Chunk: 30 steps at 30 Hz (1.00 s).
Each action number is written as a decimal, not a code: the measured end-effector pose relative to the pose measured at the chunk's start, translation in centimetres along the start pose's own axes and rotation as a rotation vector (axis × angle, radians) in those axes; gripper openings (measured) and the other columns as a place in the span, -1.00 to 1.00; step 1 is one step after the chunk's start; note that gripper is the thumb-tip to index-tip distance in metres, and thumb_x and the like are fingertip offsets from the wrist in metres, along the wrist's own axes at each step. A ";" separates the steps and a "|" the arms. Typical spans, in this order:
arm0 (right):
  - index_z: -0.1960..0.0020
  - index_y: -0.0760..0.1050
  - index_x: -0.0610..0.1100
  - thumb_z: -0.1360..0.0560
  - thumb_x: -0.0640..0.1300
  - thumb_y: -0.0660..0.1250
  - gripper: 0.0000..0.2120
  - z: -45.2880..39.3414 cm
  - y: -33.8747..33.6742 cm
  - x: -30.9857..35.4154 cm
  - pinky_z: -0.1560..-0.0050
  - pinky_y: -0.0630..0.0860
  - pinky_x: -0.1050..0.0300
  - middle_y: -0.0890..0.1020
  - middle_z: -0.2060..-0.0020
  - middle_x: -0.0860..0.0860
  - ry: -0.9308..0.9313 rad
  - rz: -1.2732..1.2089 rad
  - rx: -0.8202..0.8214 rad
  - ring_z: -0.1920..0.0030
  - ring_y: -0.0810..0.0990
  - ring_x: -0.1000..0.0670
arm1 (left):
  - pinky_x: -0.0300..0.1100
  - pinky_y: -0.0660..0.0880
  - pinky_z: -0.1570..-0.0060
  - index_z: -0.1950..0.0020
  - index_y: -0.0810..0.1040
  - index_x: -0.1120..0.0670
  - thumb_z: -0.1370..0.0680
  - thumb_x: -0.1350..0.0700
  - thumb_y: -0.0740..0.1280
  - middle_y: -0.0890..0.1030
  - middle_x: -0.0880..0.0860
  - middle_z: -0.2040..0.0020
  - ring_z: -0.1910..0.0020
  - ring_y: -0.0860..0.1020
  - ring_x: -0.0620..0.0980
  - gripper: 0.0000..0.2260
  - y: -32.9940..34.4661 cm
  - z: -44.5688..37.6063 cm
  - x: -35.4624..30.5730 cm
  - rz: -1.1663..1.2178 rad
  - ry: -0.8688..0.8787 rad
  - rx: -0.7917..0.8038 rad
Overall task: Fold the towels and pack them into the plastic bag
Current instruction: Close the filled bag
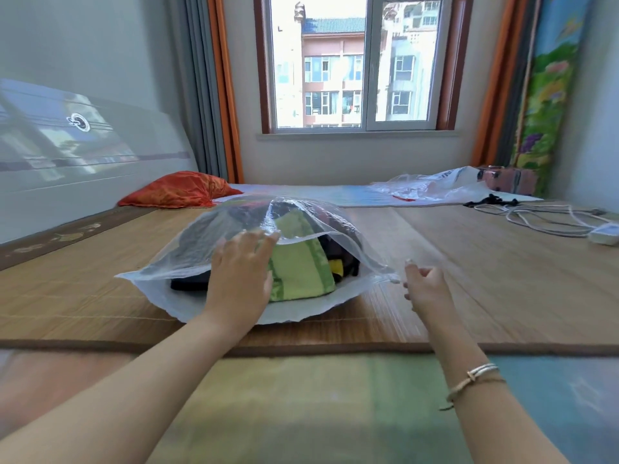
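Observation:
A clear plastic bag [214, 236] lies on the bamboo mat [469, 262] with its mouth towards me. Inside sits a folded green and yellow towel [301, 262], with dark towels [341, 259] beside and behind it. My left hand [239, 276] reaches into the mouth with fingers nearly straight, touching the green towel while its fingertips lift the bag's upper edge. My right hand [423, 284] is at the bag's right corner, fingers curled, pinching the plastic edge there.
An orange pillow [181, 190] lies at the back left by the headboard. A second crumpled plastic bag [432, 185] sits at the back right. White cables and a power strip [603, 234] lie at the right edge. A window is behind.

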State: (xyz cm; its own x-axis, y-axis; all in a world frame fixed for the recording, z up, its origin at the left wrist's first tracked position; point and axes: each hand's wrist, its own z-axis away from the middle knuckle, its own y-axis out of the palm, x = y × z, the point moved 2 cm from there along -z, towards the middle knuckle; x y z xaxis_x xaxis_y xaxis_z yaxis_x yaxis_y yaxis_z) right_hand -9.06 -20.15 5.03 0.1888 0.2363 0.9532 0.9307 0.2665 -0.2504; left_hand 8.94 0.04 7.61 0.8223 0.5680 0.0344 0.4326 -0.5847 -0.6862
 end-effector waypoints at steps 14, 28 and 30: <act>0.27 0.40 -0.19 -0.62 -0.17 0.21 -0.71 1.9 2.3 -1.1 0.64 0.02 0.40 0.36 0.57 0.01 0.131 -0.393 0.492 0.68 0.14 0.14 | -0.11 0.36 0.12 0.29 0.56 0.11 -0.60 -0.10 0.22 0.51 -0.06 0.36 0.25 0.44 0.00 -0.62 0.0 4.1 -9.5 0.650 -0.342 0.223; 0.38 0.40 -0.12 -0.62 -0.06 0.22 -0.61 7.9 3.0 0.0 0.63 0.15 0.30 0.32 0.70 0.12 -0.007 -0.167 0.453 0.71 0.22 0.19 | -0.16 0.25 0.33 0.32 0.45 0.09 -0.60 0.02 0.25 0.45 0.08 0.33 0.30 0.39 0.00 -0.69 1.1 5.0 -12.4 1.263 -0.840 0.368; 0.37 0.44 -0.15 -0.61 -0.14 0.23 -0.63 8.5 3.2 0.2 0.58 0.30 0.29 0.42 0.65 0.07 0.053 -0.348 0.464 0.68 0.34 0.18 | -0.17 0.31 0.31 0.23 0.51 0.14 -0.59 0.11 0.24 0.48 0.11 0.31 0.27 0.44 0.03 -0.78 1.0 4.6 -12.6 1.361 -0.873 0.369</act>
State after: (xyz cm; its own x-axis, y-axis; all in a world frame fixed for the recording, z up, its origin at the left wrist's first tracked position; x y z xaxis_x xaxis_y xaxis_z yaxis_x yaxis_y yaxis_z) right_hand -8.67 -11.30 3.01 -0.0771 0.0174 0.9969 0.7086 0.7043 0.0425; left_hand -2.65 -5.02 3.17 0.0033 -0.0039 -1.0000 -0.5928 -0.8054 0.0011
